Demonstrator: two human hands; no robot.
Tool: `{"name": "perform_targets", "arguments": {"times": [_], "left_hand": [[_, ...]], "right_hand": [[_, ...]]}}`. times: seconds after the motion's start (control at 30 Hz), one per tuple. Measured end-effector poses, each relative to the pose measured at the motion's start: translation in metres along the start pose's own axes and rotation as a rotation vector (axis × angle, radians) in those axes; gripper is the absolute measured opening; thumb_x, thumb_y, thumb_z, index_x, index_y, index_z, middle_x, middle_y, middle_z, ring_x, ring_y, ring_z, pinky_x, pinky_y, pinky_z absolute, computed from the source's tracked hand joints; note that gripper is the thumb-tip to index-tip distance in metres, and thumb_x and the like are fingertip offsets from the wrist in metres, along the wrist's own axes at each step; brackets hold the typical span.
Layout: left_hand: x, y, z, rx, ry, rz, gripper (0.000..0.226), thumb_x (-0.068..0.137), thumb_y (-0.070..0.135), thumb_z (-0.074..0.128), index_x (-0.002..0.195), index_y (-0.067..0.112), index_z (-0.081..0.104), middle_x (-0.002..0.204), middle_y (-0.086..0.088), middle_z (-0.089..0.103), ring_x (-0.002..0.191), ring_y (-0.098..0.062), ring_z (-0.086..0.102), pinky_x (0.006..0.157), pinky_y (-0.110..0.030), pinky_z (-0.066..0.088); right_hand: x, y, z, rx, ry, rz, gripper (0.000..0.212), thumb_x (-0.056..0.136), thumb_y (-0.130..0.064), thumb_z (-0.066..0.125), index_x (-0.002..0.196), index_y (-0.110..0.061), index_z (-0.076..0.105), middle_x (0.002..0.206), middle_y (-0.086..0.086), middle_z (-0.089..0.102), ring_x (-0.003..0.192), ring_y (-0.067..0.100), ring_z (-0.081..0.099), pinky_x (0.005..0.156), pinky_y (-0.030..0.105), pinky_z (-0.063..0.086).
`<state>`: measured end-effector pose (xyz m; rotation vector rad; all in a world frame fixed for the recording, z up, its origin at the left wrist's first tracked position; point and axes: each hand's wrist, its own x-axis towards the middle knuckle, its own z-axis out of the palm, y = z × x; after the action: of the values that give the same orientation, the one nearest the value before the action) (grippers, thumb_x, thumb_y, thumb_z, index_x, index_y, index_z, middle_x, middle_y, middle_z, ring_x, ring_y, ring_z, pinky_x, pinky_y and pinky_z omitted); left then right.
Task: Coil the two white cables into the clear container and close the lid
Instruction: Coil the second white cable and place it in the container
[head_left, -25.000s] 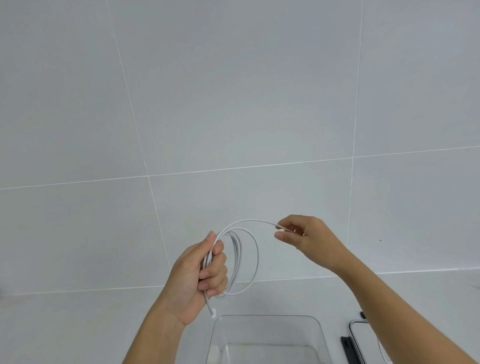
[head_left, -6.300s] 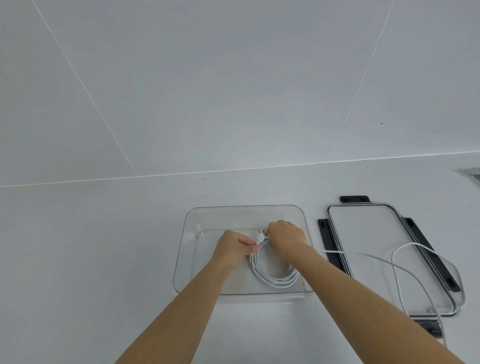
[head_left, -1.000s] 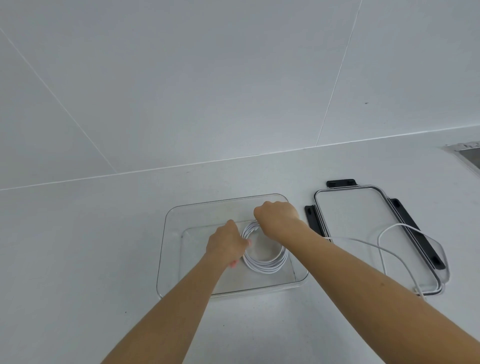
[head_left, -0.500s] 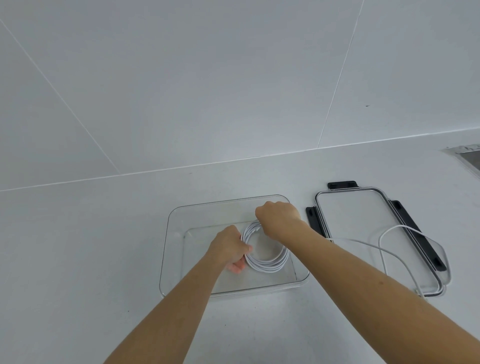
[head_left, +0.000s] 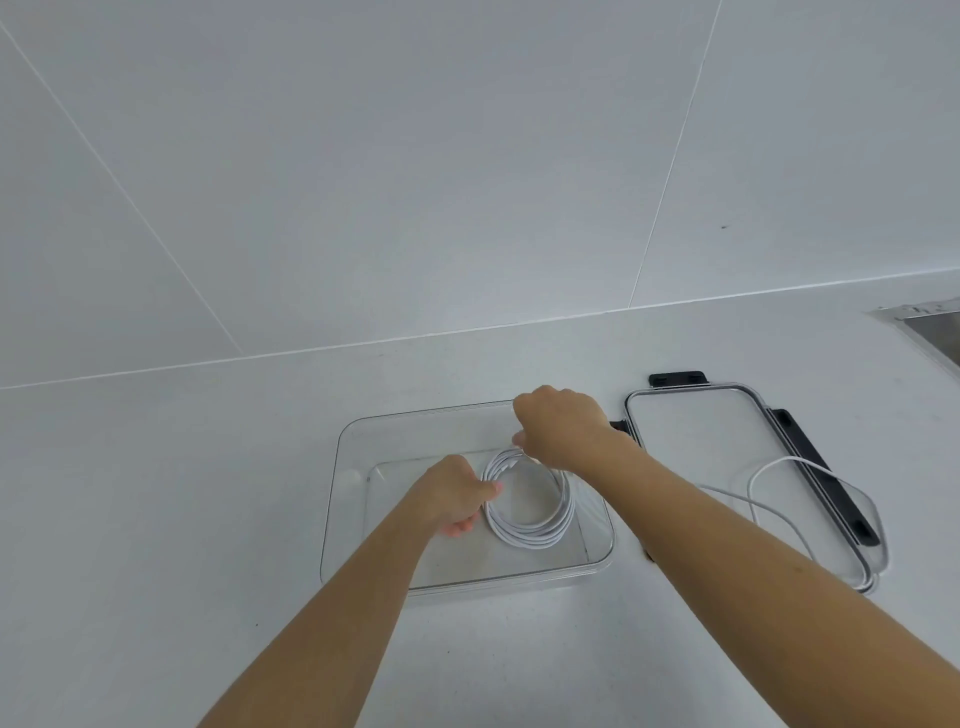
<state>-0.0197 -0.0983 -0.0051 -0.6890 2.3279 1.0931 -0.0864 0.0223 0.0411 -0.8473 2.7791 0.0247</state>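
A clear container stands on the white counter in front of me. A coiled white cable lies flat on its floor. My left hand grips the coil's left side with curled fingers. My right hand pinches the coil's far edge from above. The second white cable lies loose over the clear lid, which rests flat on the counter to the right, with black latches along its edges. One end of that cable runs under my right forearm.
A white tiled wall rises behind the counter. A metal sink edge shows at the far right. Bare counter lies left of the container and in front of it.
Over the last second both hands have stayed on the coil inside the container; my right hand has lifted slightly at its far edge. The loose cable on the lid has not moved.
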Motion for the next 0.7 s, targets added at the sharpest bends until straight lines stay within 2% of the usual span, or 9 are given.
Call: {"name": "perform_targets", "arguments": {"times": [0.1,0.2,0.4,0.53,0.7], "left_hand": [[-0.002,0.005,-0.006,0.038,0.145,0.065,0.027,0.085,0.028,0.055,0.064,0.013,0.048,0.077,-0.018,0.068,0.065,-0.027,0.057,0.076,-0.039,0.055],[-0.007,0.014,-0.012,0.037,0.241,0.117,0.019,0.084,0.031,0.055,0.074,0.015,0.051,0.090,-0.015,0.071,0.081,-0.030,0.065,0.083,-0.043,0.054],[-0.028,0.041,-0.020,0.054,0.494,0.263,0.022,0.086,0.039,0.052,0.095,0.020,0.060,0.095,0.004,0.065,0.089,-0.023,0.059,0.076,-0.030,0.043],[-0.046,0.064,-0.014,0.034,0.554,0.425,0.031,0.088,0.040,0.051,0.111,0.020,0.059,0.104,0.005,0.064,0.097,-0.020,0.059,0.080,-0.033,0.044],[-0.062,0.085,0.009,0.059,0.560,0.666,0.034,0.090,0.037,0.051,0.119,0.021,0.055,0.118,0.003,0.060,0.108,-0.015,0.055,0.087,-0.032,0.045]], "right_hand": [[-0.006,0.007,-0.010,0.076,0.051,0.002,0.020,0.092,-0.027,0.050,0.088,-0.007,0.046,0.096,0.010,0.054,0.085,0.031,0.055,0.066,0.032,0.036],[-0.016,0.019,-0.021,0.129,0.073,-0.007,0.030,0.093,-0.031,0.050,0.111,-0.007,0.053,0.113,0.010,0.054,0.100,0.032,0.055,0.074,0.034,0.039],[-0.046,0.045,-0.043,0.191,0.110,0.071,0.038,0.091,-0.035,0.052,0.118,-0.009,0.051,0.118,0.010,0.053,0.103,0.032,0.054,0.085,0.039,0.043],[-0.070,0.066,-0.052,0.235,0.194,0.121,0.048,0.091,-0.038,0.051,0.133,-0.017,0.041,0.126,0.006,0.050,0.110,0.028,0.051,0.086,0.034,0.037],[-0.103,0.089,-0.051,0.234,0.388,0.184,0.052,0.091,-0.038,0.051,0.136,-0.018,0.035,0.120,0.006,0.053,0.101,0.028,0.054,0.091,0.038,0.037]]}}
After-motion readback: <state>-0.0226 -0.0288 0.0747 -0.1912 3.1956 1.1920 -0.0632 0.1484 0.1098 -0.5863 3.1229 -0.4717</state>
